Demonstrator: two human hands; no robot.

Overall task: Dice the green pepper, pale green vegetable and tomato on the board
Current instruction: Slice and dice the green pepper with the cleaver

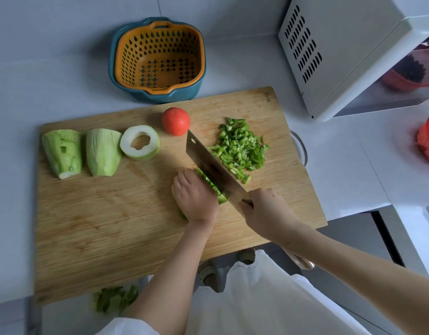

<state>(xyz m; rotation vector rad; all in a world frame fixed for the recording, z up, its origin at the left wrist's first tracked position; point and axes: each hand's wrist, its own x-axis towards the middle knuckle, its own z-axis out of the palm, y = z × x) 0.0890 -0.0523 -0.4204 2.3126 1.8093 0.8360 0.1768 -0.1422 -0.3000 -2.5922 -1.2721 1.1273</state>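
Observation:
On the wooden board point(111, 226), my left hand point(195, 195) presses curled fingers down on a bundle of green pepper strips point(212, 186). My right hand point(263, 209) grips the handle of a cleaver point(213, 168), whose blade stands against the strips beside my left knuckles. A pile of diced green pepper point(240, 147) lies to the right of the blade. A whole red tomato point(176, 121) sits at the board's far edge. Three peeled pale green vegetable pieces point(102, 152) lie at the board's left, one a hollow ring point(140, 142).
An orange colander inside a teal basin point(157, 60) stands behind the board. A white microwave point(353, 52) is at the back right, with a red basket point(427, 141) beside it. Green scraps point(116, 298) lie below the board's front edge. A bowl rim point(301, 147) peeks out right of the board.

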